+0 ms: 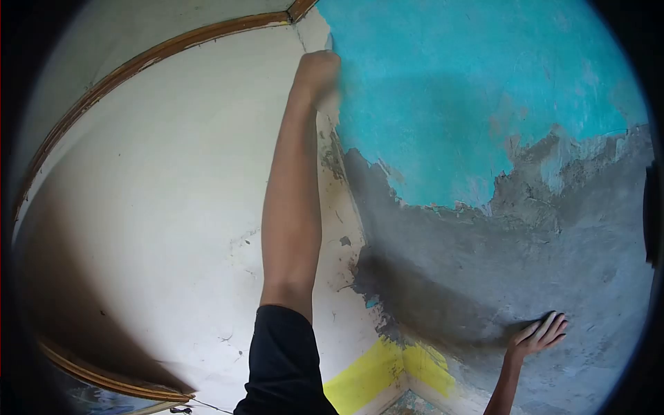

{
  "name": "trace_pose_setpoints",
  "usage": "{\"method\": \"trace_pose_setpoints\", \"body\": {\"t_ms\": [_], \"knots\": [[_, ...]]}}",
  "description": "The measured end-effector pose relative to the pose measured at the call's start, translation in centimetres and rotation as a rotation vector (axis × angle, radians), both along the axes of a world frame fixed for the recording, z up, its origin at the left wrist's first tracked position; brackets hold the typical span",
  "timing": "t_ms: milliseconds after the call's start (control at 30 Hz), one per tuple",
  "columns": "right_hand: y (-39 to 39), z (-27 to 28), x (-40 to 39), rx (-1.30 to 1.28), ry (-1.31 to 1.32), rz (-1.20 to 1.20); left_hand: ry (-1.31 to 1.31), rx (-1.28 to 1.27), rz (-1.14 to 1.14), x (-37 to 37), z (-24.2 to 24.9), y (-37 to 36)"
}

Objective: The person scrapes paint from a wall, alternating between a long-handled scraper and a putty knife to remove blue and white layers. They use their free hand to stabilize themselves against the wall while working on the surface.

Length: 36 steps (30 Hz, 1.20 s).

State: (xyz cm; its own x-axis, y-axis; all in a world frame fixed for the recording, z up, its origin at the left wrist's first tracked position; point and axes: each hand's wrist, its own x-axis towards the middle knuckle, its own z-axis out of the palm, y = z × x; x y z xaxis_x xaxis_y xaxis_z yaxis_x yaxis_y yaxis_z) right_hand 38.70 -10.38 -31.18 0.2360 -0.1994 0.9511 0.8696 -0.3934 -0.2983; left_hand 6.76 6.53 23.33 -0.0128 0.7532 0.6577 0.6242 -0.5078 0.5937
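Observation:
High up in the wall corner, my left hand (319, 72) is closed in a fist against the edge of the turquoise paint (429, 104). Its fingers are partly hidden and a little blurred, so what it holds, if anything, cannot be made out. My right hand (539, 335) lies with its fingers apart on the bare grey plaster (470, 277), low on the right, holding nothing. A ragged edge separates the turquoise paint from the grey plaster below it. Along the corner, the cream wall (187, 180) shows chipped, stained patches.
A brown wooden trim (166, 50) curves along the top of the cream wall. Another wooden edge (111, 380) runs at the lower left. Yellow paint (366, 373) crosses the bottom of the corner. A dark object (651, 214) stands at the right edge.

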Motion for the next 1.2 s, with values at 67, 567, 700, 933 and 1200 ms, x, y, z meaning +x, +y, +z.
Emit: {"method": "trace_pose_setpoints", "body": {"t_ms": [67,567,700,933,1200], "knots": [[0.0,0.3,0.2,0.002,-0.007,-0.004,0.000,-0.018,0.053,-0.1,1.1,0.4],[-0.1,-0.7,0.5,-0.032,-0.026,-0.003,0.116,0.365,0.061,-1.3,-2.0,3.0],[-0.3,-0.8,0.4,-0.030,-0.006,-0.001,0.092,0.234,0.067,-1.8,1.0,2.8],[-0.1,-0.6,0.1,-0.007,-0.009,-0.004,0.164,0.279,0.068,-3.1,-0.4,2.5],[0.3,-0.1,0.0,0.015,-0.016,-0.018,0.150,0.330,0.041,-2.1,0.0,4.8]]}}
